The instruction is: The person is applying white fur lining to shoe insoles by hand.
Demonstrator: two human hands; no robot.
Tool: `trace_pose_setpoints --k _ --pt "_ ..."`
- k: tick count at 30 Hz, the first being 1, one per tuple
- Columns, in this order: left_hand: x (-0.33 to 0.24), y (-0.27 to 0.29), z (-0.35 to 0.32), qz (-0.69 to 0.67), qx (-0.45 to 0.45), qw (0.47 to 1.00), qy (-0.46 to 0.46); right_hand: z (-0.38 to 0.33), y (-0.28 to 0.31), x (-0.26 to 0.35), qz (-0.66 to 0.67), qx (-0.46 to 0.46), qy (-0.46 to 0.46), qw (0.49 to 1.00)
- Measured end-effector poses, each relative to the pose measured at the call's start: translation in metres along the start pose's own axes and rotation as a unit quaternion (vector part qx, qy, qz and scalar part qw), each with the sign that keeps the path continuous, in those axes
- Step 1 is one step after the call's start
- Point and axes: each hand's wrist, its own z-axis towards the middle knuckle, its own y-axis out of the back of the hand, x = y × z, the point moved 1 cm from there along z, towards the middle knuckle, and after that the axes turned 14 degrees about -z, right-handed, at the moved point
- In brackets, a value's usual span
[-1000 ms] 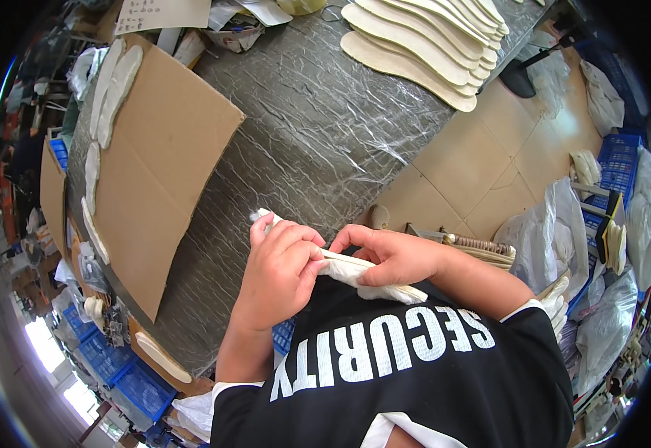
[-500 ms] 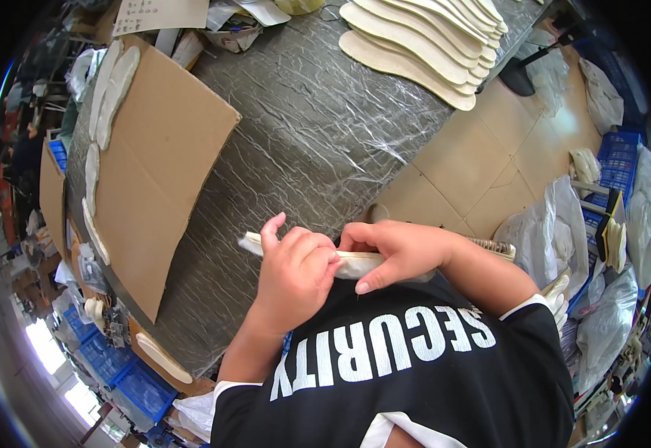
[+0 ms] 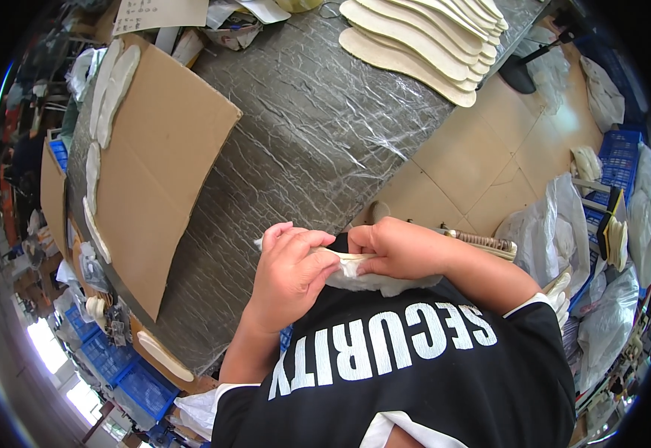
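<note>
In front of my chest I hold a cream insole (image 3: 355, 278) with fluffy white fleece on its underside, gripped in both hands. My left hand (image 3: 293, 272) is closed round its left part, thumb pressed at the edge. Close beside it, my right hand (image 3: 394, 248) pinches the same edge between thumb and fingers. A bit of fleece bunches up between the two thumbs. My fingers hide much of the insole, and its far end shows only as a white tuft beyond my left hand.
Flat cream insoles (image 3: 415, 56) lie in overlapping stacks at the far end of the plastic-covered table (image 3: 288, 142). A cardboard sheet (image 3: 153, 164) covers the left side, with fluffy white insoles (image 3: 118, 89) along its edge. Blue crates (image 3: 142, 388) and plastic bags (image 3: 546, 231) stand around.
My hands have shifted slightly and the insole has tilted, so more of its fleece shows below my fingers. My right fingers have curled in tighter, and my raised left finger has come down.
</note>
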Motion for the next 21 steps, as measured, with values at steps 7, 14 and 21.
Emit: trace_pose_setpoints --k 7,14,21 --pt "-0.0004 -0.0045 0.0023 0.007 0.004 1.000 -0.022 -0.0006 -0.0024 -0.0031 0.002 -0.027 -0.011 1.000" --pt "-0.0009 -0.0088 0.0034 0.004 -0.003 1.000 0.014 -0.0027 0.0002 0.0025 -0.025 -0.002 -0.023 0.999" --pt "-0.0013 -0.0104 0.0049 -0.005 0.008 1.000 -0.018 -0.0048 0.0020 -0.0037 -0.029 0.003 0.004 1.000"
